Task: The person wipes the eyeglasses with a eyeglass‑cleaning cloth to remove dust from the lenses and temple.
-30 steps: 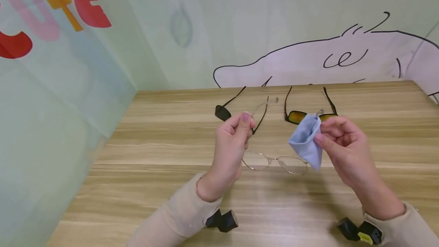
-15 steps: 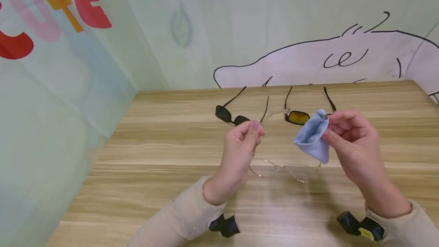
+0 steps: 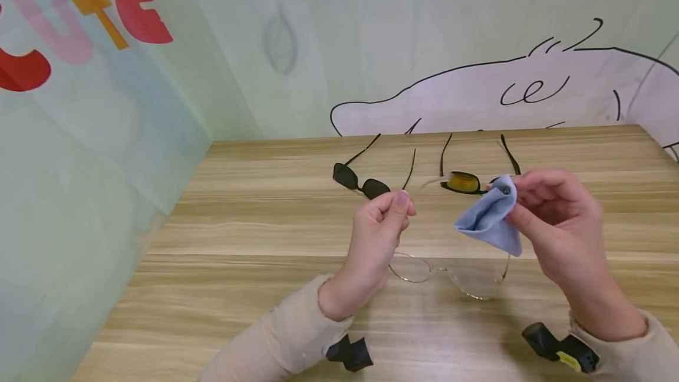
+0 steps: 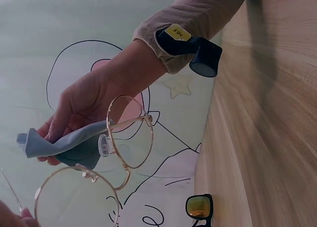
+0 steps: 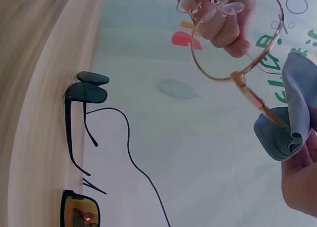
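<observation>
we've shifted the glasses lower-right in frame; left hand pinches one temple, right hand pinches cloth round the other, so that side's covered

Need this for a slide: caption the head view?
Left hand pinches gold-rimmed glasses; right hand holds blue cloth.

Passable over the pale wood-grain table left of the left hand, but blocked between it and the right hand by thin gold-wire round-lensed glasses and folded light-blue cloth, and farther back by black-framed dark-lensed sunglasses and black-framed amber-lensed sunglasses.
</observation>
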Available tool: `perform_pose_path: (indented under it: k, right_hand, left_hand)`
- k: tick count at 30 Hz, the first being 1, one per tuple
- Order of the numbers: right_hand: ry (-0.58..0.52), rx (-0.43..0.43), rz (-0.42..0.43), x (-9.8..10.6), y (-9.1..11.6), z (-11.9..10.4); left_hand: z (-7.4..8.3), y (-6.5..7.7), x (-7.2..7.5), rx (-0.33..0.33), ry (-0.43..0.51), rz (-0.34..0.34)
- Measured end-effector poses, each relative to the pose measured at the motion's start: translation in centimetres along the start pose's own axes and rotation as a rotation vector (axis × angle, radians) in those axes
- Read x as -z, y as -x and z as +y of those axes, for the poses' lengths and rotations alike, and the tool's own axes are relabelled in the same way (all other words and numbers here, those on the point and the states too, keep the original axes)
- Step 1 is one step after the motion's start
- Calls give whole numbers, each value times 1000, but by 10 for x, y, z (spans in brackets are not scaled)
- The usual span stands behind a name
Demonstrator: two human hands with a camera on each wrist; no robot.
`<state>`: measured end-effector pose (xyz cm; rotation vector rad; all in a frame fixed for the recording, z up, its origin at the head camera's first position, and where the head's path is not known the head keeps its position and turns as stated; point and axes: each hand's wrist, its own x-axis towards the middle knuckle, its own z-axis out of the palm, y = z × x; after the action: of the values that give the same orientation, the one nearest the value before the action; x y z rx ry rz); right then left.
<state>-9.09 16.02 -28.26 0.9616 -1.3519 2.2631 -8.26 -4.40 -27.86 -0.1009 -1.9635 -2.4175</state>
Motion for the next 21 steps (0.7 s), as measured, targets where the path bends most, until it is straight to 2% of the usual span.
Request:
perform_pose_path:
  k: [7, 15, 19, 21]
  right_hand:
    - [-36, 43, -47, -4, -3, -3]
    - [-98, 85, -52, -7, -5, -9]
    - [-206, 160, -14, -10, -7, -11]
    - [-259, 208, 33, -10, -8, -12]
  left_hand:
    - [-1, 0, 0, 10, -11, 1]
    - [-2, 1, 0, 5, -11, -15]
    - [-1, 1, -1, 11, 23, -46]
    - [-1, 1, -1, 14, 37, -75]
